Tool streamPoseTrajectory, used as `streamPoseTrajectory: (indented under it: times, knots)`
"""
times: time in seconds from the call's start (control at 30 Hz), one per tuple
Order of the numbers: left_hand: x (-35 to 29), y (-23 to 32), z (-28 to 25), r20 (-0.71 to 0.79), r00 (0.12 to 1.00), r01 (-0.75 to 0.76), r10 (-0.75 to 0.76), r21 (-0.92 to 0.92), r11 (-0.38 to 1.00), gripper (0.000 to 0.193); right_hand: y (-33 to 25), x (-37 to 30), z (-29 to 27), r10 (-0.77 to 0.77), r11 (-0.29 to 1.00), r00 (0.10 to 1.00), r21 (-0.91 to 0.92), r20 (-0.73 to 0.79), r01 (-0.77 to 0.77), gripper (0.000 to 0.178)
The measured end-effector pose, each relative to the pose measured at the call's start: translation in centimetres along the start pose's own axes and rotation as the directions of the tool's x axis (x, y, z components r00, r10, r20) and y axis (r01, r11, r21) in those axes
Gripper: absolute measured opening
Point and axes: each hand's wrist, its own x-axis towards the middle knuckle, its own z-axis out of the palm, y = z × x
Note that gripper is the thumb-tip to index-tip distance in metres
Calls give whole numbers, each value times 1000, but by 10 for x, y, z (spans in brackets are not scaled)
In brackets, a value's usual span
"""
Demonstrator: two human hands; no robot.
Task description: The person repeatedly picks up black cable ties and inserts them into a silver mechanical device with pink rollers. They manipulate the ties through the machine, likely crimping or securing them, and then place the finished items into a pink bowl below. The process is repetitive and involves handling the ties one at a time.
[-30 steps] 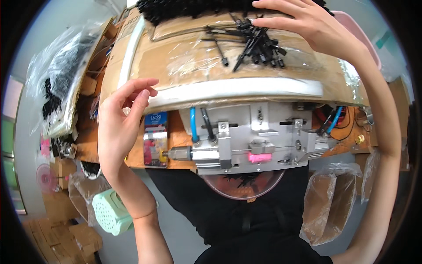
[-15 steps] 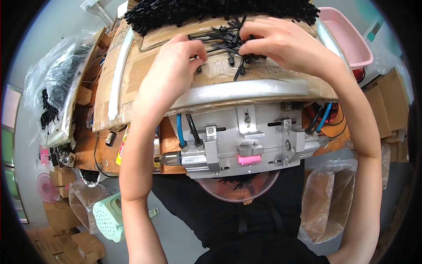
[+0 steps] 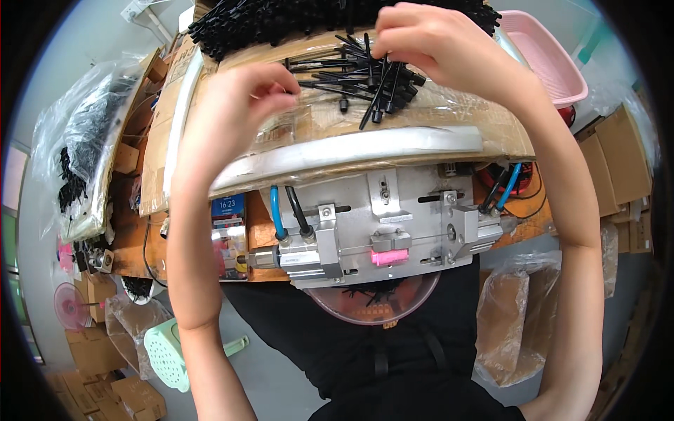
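A loose pile of thin black plastic sticks with thicker ends (image 3: 344, 76) lies on a tape-covered cardboard sheet (image 3: 316, 119). My right hand (image 3: 439, 42) is over the right side of the pile, its fingers pinched at the upper end of one stick (image 3: 378, 95). To the left of the pile is my left hand (image 3: 239, 112), somewhat blurred, with curled fingers and the thumb close to the index finger. What it holds, if anything, is hidden. Below the sheet stands a metal fixture (image 3: 358, 238) with a bright pink piece (image 3: 390, 257) at its front middle.
A large heap of black sticks (image 3: 281, 31) lies along the far edge. Blue and black hoses (image 3: 277, 214) rise from the fixture. A clear bowl (image 3: 344, 302) with more sticks sits below it. A pink basket (image 3: 544, 59) is at far right, a green stool (image 3: 167, 354) at lower left.
My left hand has moved left and away from the pile. The right hand has risen slightly, uncovering more sticks. A phone-like screen now shows beside the left forearm.
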Motion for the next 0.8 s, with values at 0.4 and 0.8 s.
streamPoseTrajectory:
  times: [0.4, 0.8]
  knots:
    - [18, -54, -66, -20, 997, 45, -69, -574, 817, 34, 6, 35, 13, -5, 958, 983, 282, 183, -48, 12]
    - [-95, 43, 40, -510, 860, -35, 26, -8, 999, 41, 0, -13, -7, 770, 205, 625, 977, -127, -55, 27]
